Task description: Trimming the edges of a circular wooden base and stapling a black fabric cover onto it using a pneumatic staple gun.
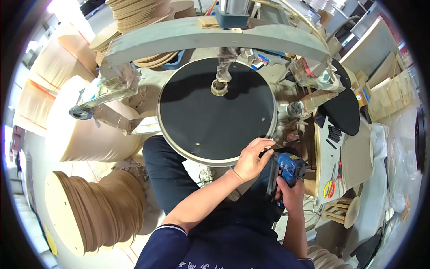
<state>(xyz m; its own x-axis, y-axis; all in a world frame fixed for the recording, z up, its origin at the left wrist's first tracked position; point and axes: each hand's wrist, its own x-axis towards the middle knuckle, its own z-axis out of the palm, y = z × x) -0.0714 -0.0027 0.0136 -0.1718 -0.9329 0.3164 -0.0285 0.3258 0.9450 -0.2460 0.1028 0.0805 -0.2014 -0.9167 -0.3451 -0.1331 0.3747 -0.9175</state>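
A round disc covered in black fabric, with a pale rim, lies in front of me under a metal frame. My left hand rests at its near right edge, fingers stretched out to the right and thumb apart. In my right hand is a blue staple gun, gripped by its handle. Its nose is close to my left fingertips, beside the disc's edge. Whether the nose touches the rim is hidden from view. A taped post comes down onto the disc's upper middle.
A grey curved beam spans above the disc. At right, a side table carries yellow-handled scissors, a red-handled screwdriver and black strips. Stacked wooden discs stand at lower left. Boards lean at right.
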